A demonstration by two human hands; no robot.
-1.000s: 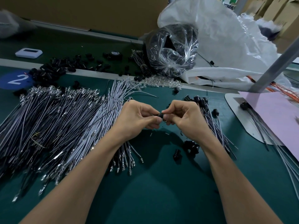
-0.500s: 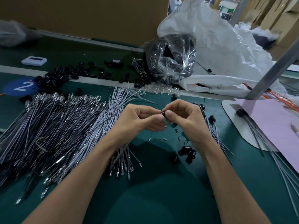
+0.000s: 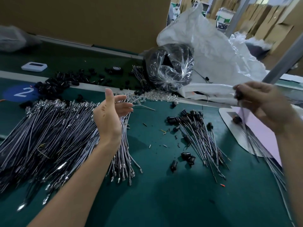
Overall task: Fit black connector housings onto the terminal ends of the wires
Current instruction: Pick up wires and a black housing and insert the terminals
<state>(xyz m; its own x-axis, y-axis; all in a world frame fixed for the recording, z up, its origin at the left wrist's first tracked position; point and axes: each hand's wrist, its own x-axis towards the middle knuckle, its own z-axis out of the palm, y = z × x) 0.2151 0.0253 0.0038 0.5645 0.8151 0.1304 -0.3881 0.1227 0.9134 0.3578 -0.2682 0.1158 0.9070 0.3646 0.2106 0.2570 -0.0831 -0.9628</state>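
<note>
My left hand point(image 3: 109, 115) hovers open above the big pile of grey wires with metal terminals point(image 3: 54, 136), holding nothing. My right hand point(image 3: 264, 105), blurred, is raised at the far right and pinches a wire with a black connector housing point(image 3: 239, 97) on its end; the wire hangs down over the pink sheet point(image 3: 262, 133). A smaller pile of wires fitted with housings point(image 3: 196, 130) lies on the green mat between my arms. A few loose black housings point(image 3: 186, 158) lie near it.
More loose black housings point(image 3: 54, 84) are heaped at the back left near a blue "2" sticker point(image 3: 19, 92). A clear bag of black parts point(image 3: 168, 68) and a white sack point(image 3: 213, 51) stand behind. A metal post point(image 3: 285, 58) rises at right.
My hands, joined at the centre over a housing and wire, have parted. The right hand swung up and to the right with the fitted wire; the left hand opened and moved left.
</note>
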